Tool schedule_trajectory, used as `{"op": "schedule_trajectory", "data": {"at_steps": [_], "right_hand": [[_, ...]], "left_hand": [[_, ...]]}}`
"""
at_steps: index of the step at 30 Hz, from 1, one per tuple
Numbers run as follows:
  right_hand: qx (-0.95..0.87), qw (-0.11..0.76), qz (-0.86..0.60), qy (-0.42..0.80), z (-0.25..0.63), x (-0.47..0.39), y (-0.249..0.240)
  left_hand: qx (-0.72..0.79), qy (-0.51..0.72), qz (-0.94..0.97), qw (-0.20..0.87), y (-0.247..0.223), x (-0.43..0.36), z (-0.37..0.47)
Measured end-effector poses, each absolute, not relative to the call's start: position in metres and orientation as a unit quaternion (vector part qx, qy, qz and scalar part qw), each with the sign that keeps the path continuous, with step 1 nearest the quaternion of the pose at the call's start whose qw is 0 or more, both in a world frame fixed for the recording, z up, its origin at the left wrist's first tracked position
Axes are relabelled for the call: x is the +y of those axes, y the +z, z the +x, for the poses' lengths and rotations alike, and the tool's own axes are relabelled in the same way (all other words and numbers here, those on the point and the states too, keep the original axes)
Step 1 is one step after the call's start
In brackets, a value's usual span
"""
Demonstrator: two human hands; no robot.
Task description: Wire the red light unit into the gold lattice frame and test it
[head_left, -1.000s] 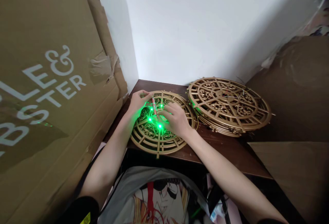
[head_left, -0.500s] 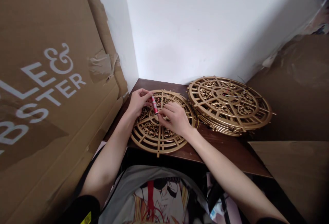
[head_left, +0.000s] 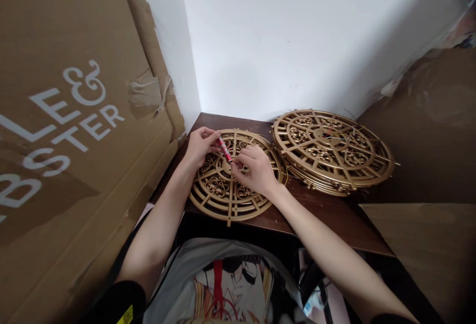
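Observation:
My left hand (head_left: pixel 203 146) is closed on the upper end of a small red-and-white cylinder (head_left: pixel 225 151), battery-like in shape, between thumb and fingers. It slants down toward my right hand (head_left: pixel 255 169). The fingertips of that hand are pinched together at its lower end, and what they hold is too small to make out. Both hands are above a round gold openwork frame (head_left: pixel 229 210) with scrollwork, spokes and small pegs on its rim. Part of its upper left and middle is hidden by my hands.
A stack of similar gold frames (head_left: pixel 334 185), with thin wires on top, sits to the right on the dark brown table (head_left: pixel 273 221). A large cardboard box (head_left: pixel 74 175) rises on the left. More cardboard (head_left: pixel 427 229) stands on the right, and a white wall (head_left: pixel 282 41) behind.
The red cylinder has tilted more, its lower end swinging a little right and up. My right hand has shifted slightly to the right. My left hand has stayed nearly in place.

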State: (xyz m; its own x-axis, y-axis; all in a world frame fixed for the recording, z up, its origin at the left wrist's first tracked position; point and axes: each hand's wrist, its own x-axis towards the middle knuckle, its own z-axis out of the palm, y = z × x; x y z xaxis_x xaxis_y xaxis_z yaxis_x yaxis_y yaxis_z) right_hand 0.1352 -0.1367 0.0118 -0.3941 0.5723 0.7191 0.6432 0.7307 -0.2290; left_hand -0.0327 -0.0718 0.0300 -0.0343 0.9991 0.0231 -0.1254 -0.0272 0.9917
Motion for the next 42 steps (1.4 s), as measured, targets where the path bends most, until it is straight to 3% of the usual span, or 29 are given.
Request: {"op": "schedule_trajectory", "data": {"at_steps": [18,42], "right_hand": [[-0.834,0.417,-0.358,-0.051,0.146,-0.135,0.018],[-0.857,0.343,-0.384,-0.002,0.147,-0.13,0.015]], "left_hand": [[0.478,0.534,0.457,0.527,0.03,-0.072,-0.033],[0.49,0.519,0.446,0.541,0.033,-0.073,-0.031]]}}
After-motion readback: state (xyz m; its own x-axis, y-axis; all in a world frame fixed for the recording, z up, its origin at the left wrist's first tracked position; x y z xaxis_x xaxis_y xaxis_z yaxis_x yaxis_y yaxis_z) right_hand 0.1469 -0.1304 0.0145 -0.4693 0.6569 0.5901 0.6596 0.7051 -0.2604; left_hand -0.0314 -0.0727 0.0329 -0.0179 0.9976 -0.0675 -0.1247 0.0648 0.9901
